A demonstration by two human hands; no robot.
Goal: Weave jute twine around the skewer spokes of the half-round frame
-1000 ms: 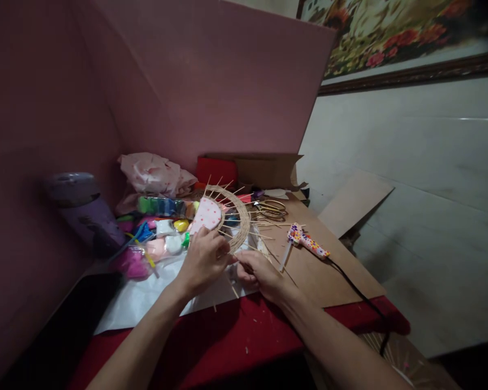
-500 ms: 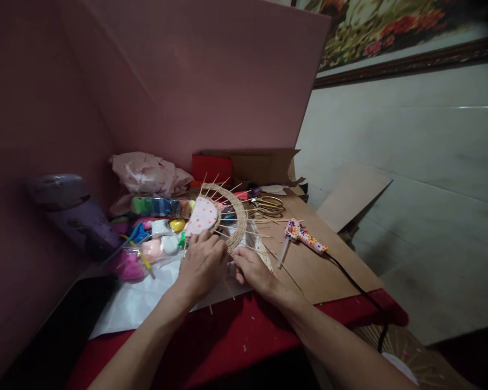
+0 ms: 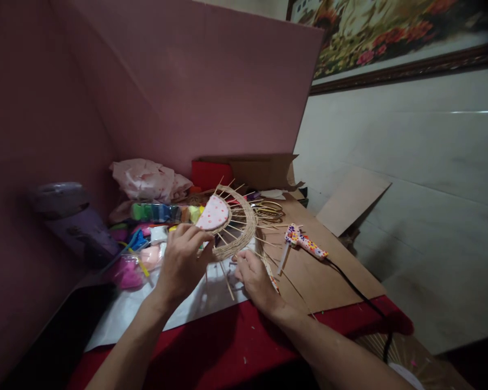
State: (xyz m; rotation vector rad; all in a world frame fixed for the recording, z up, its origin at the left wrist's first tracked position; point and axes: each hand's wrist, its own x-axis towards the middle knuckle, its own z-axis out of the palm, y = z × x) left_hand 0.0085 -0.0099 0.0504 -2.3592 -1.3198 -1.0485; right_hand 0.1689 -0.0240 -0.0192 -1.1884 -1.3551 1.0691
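A craft piece of thin wooden sticks fanning out from a half-round centre, covered in pink-dotted white cloth (image 3: pixel 213 213), is tilted up above the table. A curved band of brown twine (image 3: pixel 250 222) runs across the sticks. My left hand (image 3: pixel 185 259) grips the piece at its lower left, thumb toward the twine, fingertips partly hidden behind it. At the band's lower edge, my right hand (image 3: pixel 252 277) is closed with thumb and fingers pinched together. What sits in that pinch is too small to make out. Several stick ends poke out between the two hands.
A flower-patterned glue gun (image 3: pixel 305 241) lies on brown board (image 3: pixel 341 281) at the right, its black cord trailing over the edge. Scissors (image 3: pixel 268 211) lie behind the piece. Bags of coloured clay (image 3: pixel 128 273) crowd the left, by white paper (image 3: pixel 117 319). Red cloth (image 3: pixel 228 338) covers the front.
The craft piece has shifted right and turned a little. My left hand has moved left, its thumb now apart from the fingers. My right hand has moved slightly down and stays pinched near the band.
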